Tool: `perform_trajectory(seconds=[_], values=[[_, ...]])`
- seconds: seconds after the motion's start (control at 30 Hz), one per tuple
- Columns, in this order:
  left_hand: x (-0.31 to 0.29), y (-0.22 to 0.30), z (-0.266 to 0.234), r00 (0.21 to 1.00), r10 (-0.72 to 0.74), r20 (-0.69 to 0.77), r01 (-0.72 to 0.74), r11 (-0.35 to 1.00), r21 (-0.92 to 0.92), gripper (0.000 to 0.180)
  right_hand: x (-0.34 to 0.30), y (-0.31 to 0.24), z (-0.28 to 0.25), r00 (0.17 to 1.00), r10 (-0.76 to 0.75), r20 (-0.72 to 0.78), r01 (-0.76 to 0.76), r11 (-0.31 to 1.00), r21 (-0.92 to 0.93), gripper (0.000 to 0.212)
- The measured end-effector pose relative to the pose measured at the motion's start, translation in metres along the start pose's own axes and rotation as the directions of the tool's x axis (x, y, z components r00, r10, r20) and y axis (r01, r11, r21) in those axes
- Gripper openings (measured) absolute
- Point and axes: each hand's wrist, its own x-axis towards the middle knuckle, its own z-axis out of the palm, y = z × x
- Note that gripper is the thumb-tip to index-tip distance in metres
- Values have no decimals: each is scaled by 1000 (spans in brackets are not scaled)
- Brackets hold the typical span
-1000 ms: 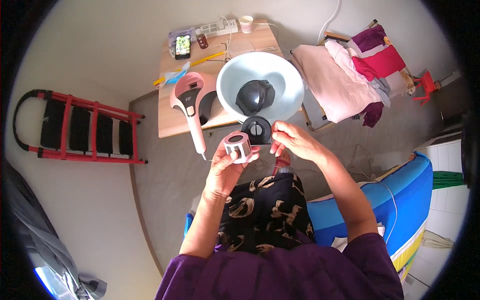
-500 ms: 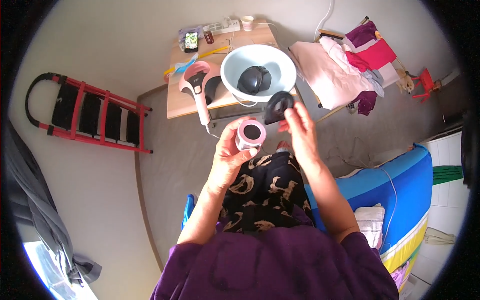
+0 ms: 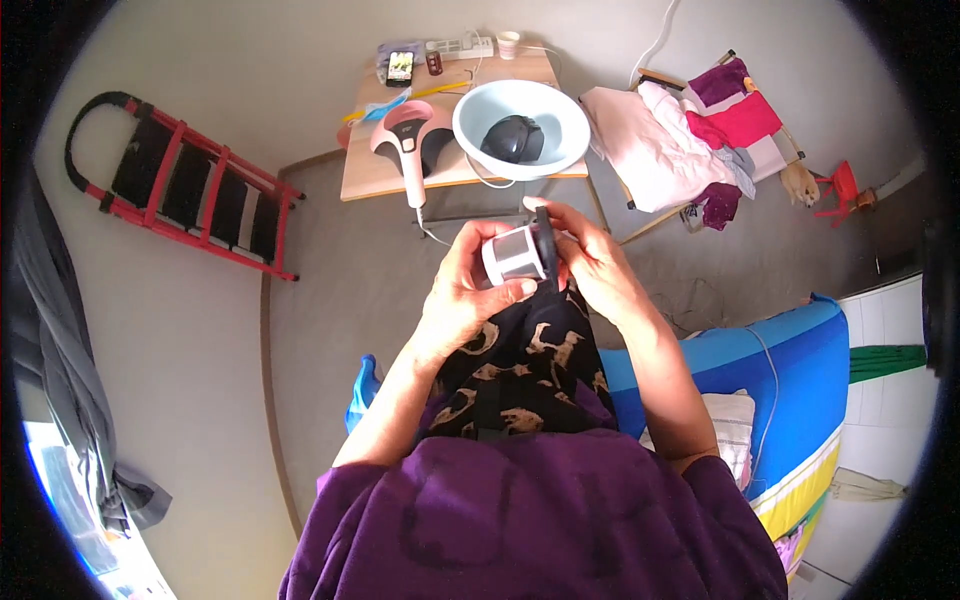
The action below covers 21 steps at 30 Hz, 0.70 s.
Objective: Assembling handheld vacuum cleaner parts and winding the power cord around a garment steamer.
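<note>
In front of my lap, my left hand [image 3: 462, 290] grips a short white cylinder with a silvery band [image 3: 516, 254], probably a filter. It lies on its side. My right hand [image 3: 598, 265] is closed round a black disc-shaped part [image 3: 546, 243], set against the cylinder's right end. Whether the two are joined, I cannot tell. Beyond my hands, a pink and white handheld vacuum cleaner [image 3: 412, 160] lies on the wooden table [image 3: 365, 180], handle toward me. A pale blue basin [image 3: 470, 155] beside it holds a shiny black rounded part [image 3: 510, 138].
A phone [image 3: 400, 68], a power strip [image 3: 466, 47] and a paper cup [image 3: 508, 44] occupy the table's back. Clothes [image 3: 650, 150] cover a rack at right. A red stepladder [image 3: 190, 190] leans at left, and a blue mattress [image 3: 740, 380] is at my right.
My right hand has brought the black part down and against the cylinder. My left hand has turned the cylinder sideways, its pink-rimmed end now hidden. The view has shifted slightly.
</note>
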Motion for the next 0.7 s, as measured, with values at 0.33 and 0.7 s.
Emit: perform_trajectory(seconds=[0.33,0.7], values=[[-12,-7,-3,975,161,-151,-128,970,207,49,-27,-2,14,990,102,98,-124,959,254,55],[-24,-5,-11,977,-15,-212,41,992,123,43,-25,22,15,952,29,306,-164,890,426,52]])
